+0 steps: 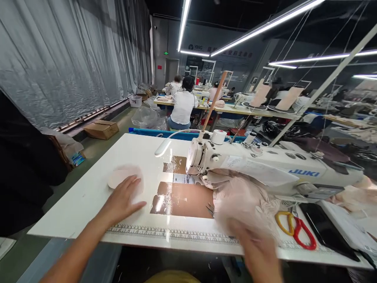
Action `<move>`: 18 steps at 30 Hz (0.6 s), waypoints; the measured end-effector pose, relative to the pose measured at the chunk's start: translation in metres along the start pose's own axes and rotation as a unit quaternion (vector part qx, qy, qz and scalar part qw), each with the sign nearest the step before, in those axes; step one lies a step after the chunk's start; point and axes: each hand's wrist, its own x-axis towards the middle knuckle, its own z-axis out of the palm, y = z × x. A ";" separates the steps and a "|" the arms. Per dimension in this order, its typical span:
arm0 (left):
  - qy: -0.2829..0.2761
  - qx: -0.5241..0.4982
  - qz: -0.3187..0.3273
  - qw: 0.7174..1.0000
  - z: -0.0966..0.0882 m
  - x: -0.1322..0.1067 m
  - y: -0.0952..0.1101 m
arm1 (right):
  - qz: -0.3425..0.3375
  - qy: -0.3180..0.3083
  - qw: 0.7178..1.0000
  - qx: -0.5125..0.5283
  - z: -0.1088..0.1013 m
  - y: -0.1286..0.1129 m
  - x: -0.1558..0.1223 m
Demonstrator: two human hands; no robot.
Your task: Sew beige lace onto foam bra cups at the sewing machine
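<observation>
My left hand (123, 200) lies over a pale, rounded cloth piece (118, 177) on the left of the white table. Its fingers are stretched out and the thumb stands apart. Motion smears my right hand (256, 245) at the front edge, beside a bunched pale pink gathered fabric (240, 198); whether its fingers grip the cloth cannot be made out. Between the hands stands the white sewing machine (232, 153), its needle area over a metal plate (183, 179). Small thread snips (210, 209) lie by the fabric on a brown patch (182, 198) of the tabletop.
Scissors with red and yellow handles (304, 235) and a black phone (326, 228) lie at the right. A printed ruler (165, 233) runs along the front edge. A lamp (163, 147) reaches over the table. Beyond, a person in white (182, 105) sits at another machine.
</observation>
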 end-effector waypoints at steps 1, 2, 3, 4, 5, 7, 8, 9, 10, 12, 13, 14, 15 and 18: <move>-0.005 -0.030 0.045 0.999 -0.003 -0.004 0.017 | -0.021 -0.100 0.995 -0.014 0.017 -0.002 0.000; -0.038 -0.072 0.101 0.992 -0.005 -0.007 0.035 | -0.052 -0.177 0.983 -0.010 0.035 -0.004 0.001; -0.088 -0.121 0.165 0.975 -0.006 -0.010 0.053 | -0.072 -0.233 0.970 -0.007 0.052 -0.008 0.001; -0.133 -0.168 0.204 0.955 -0.006 -0.012 0.068 | -0.095 -0.280 0.955 -0.006 0.065 -0.012 0.002; -0.172 -0.207 0.214 0.939 -0.006 -0.013 0.078 | -0.112 -0.286 0.952 -0.008 0.073 -0.016 0.002; -0.175 -0.250 0.172 0.937 -0.004 -0.013 0.084 | -0.153 -0.231 0.961 -0.012 0.075 -0.020 0.004; -0.141 -0.252 0.126 0.949 -0.002 -0.013 0.080 | -0.174 -0.182 0.968 -0.012 0.070 -0.021 0.006; -0.089 -0.242 0.075 0.963 -0.001 -0.012 0.073 | -0.192 -0.133 0.972 -0.013 0.063 -0.020 0.009; -0.036 -0.230 0.026 0.972 0.001 -0.012 0.066 | -0.202 -0.084 0.976 -0.014 0.056 -0.019 0.012; 0.010 -0.250 -0.039 0.967 0.006 -0.015 0.057 | -0.181 -0.009 0.983 -0.026 0.048 -0.014 0.017; -0.010 -0.297 -0.047 0.954 0.009 -0.017 0.058 | -0.151 -0.006 0.988 -0.029 0.048 -0.011 0.018; -0.056 -0.363 -0.035 0.929 0.012 -0.019 0.062 | -0.110 -0.034 0.993 -0.023 0.052 -0.009 0.019; -0.113 -0.441 -0.010 0.890 0.015 -0.022 0.069 | -0.062 -0.090 0.994 -0.003 0.057 -0.007 0.018; -0.238 -0.626 0.085 0.738 0.021 -0.031 0.091 | 0.099 -0.302 0.939 0.128 0.076 -0.002 0.012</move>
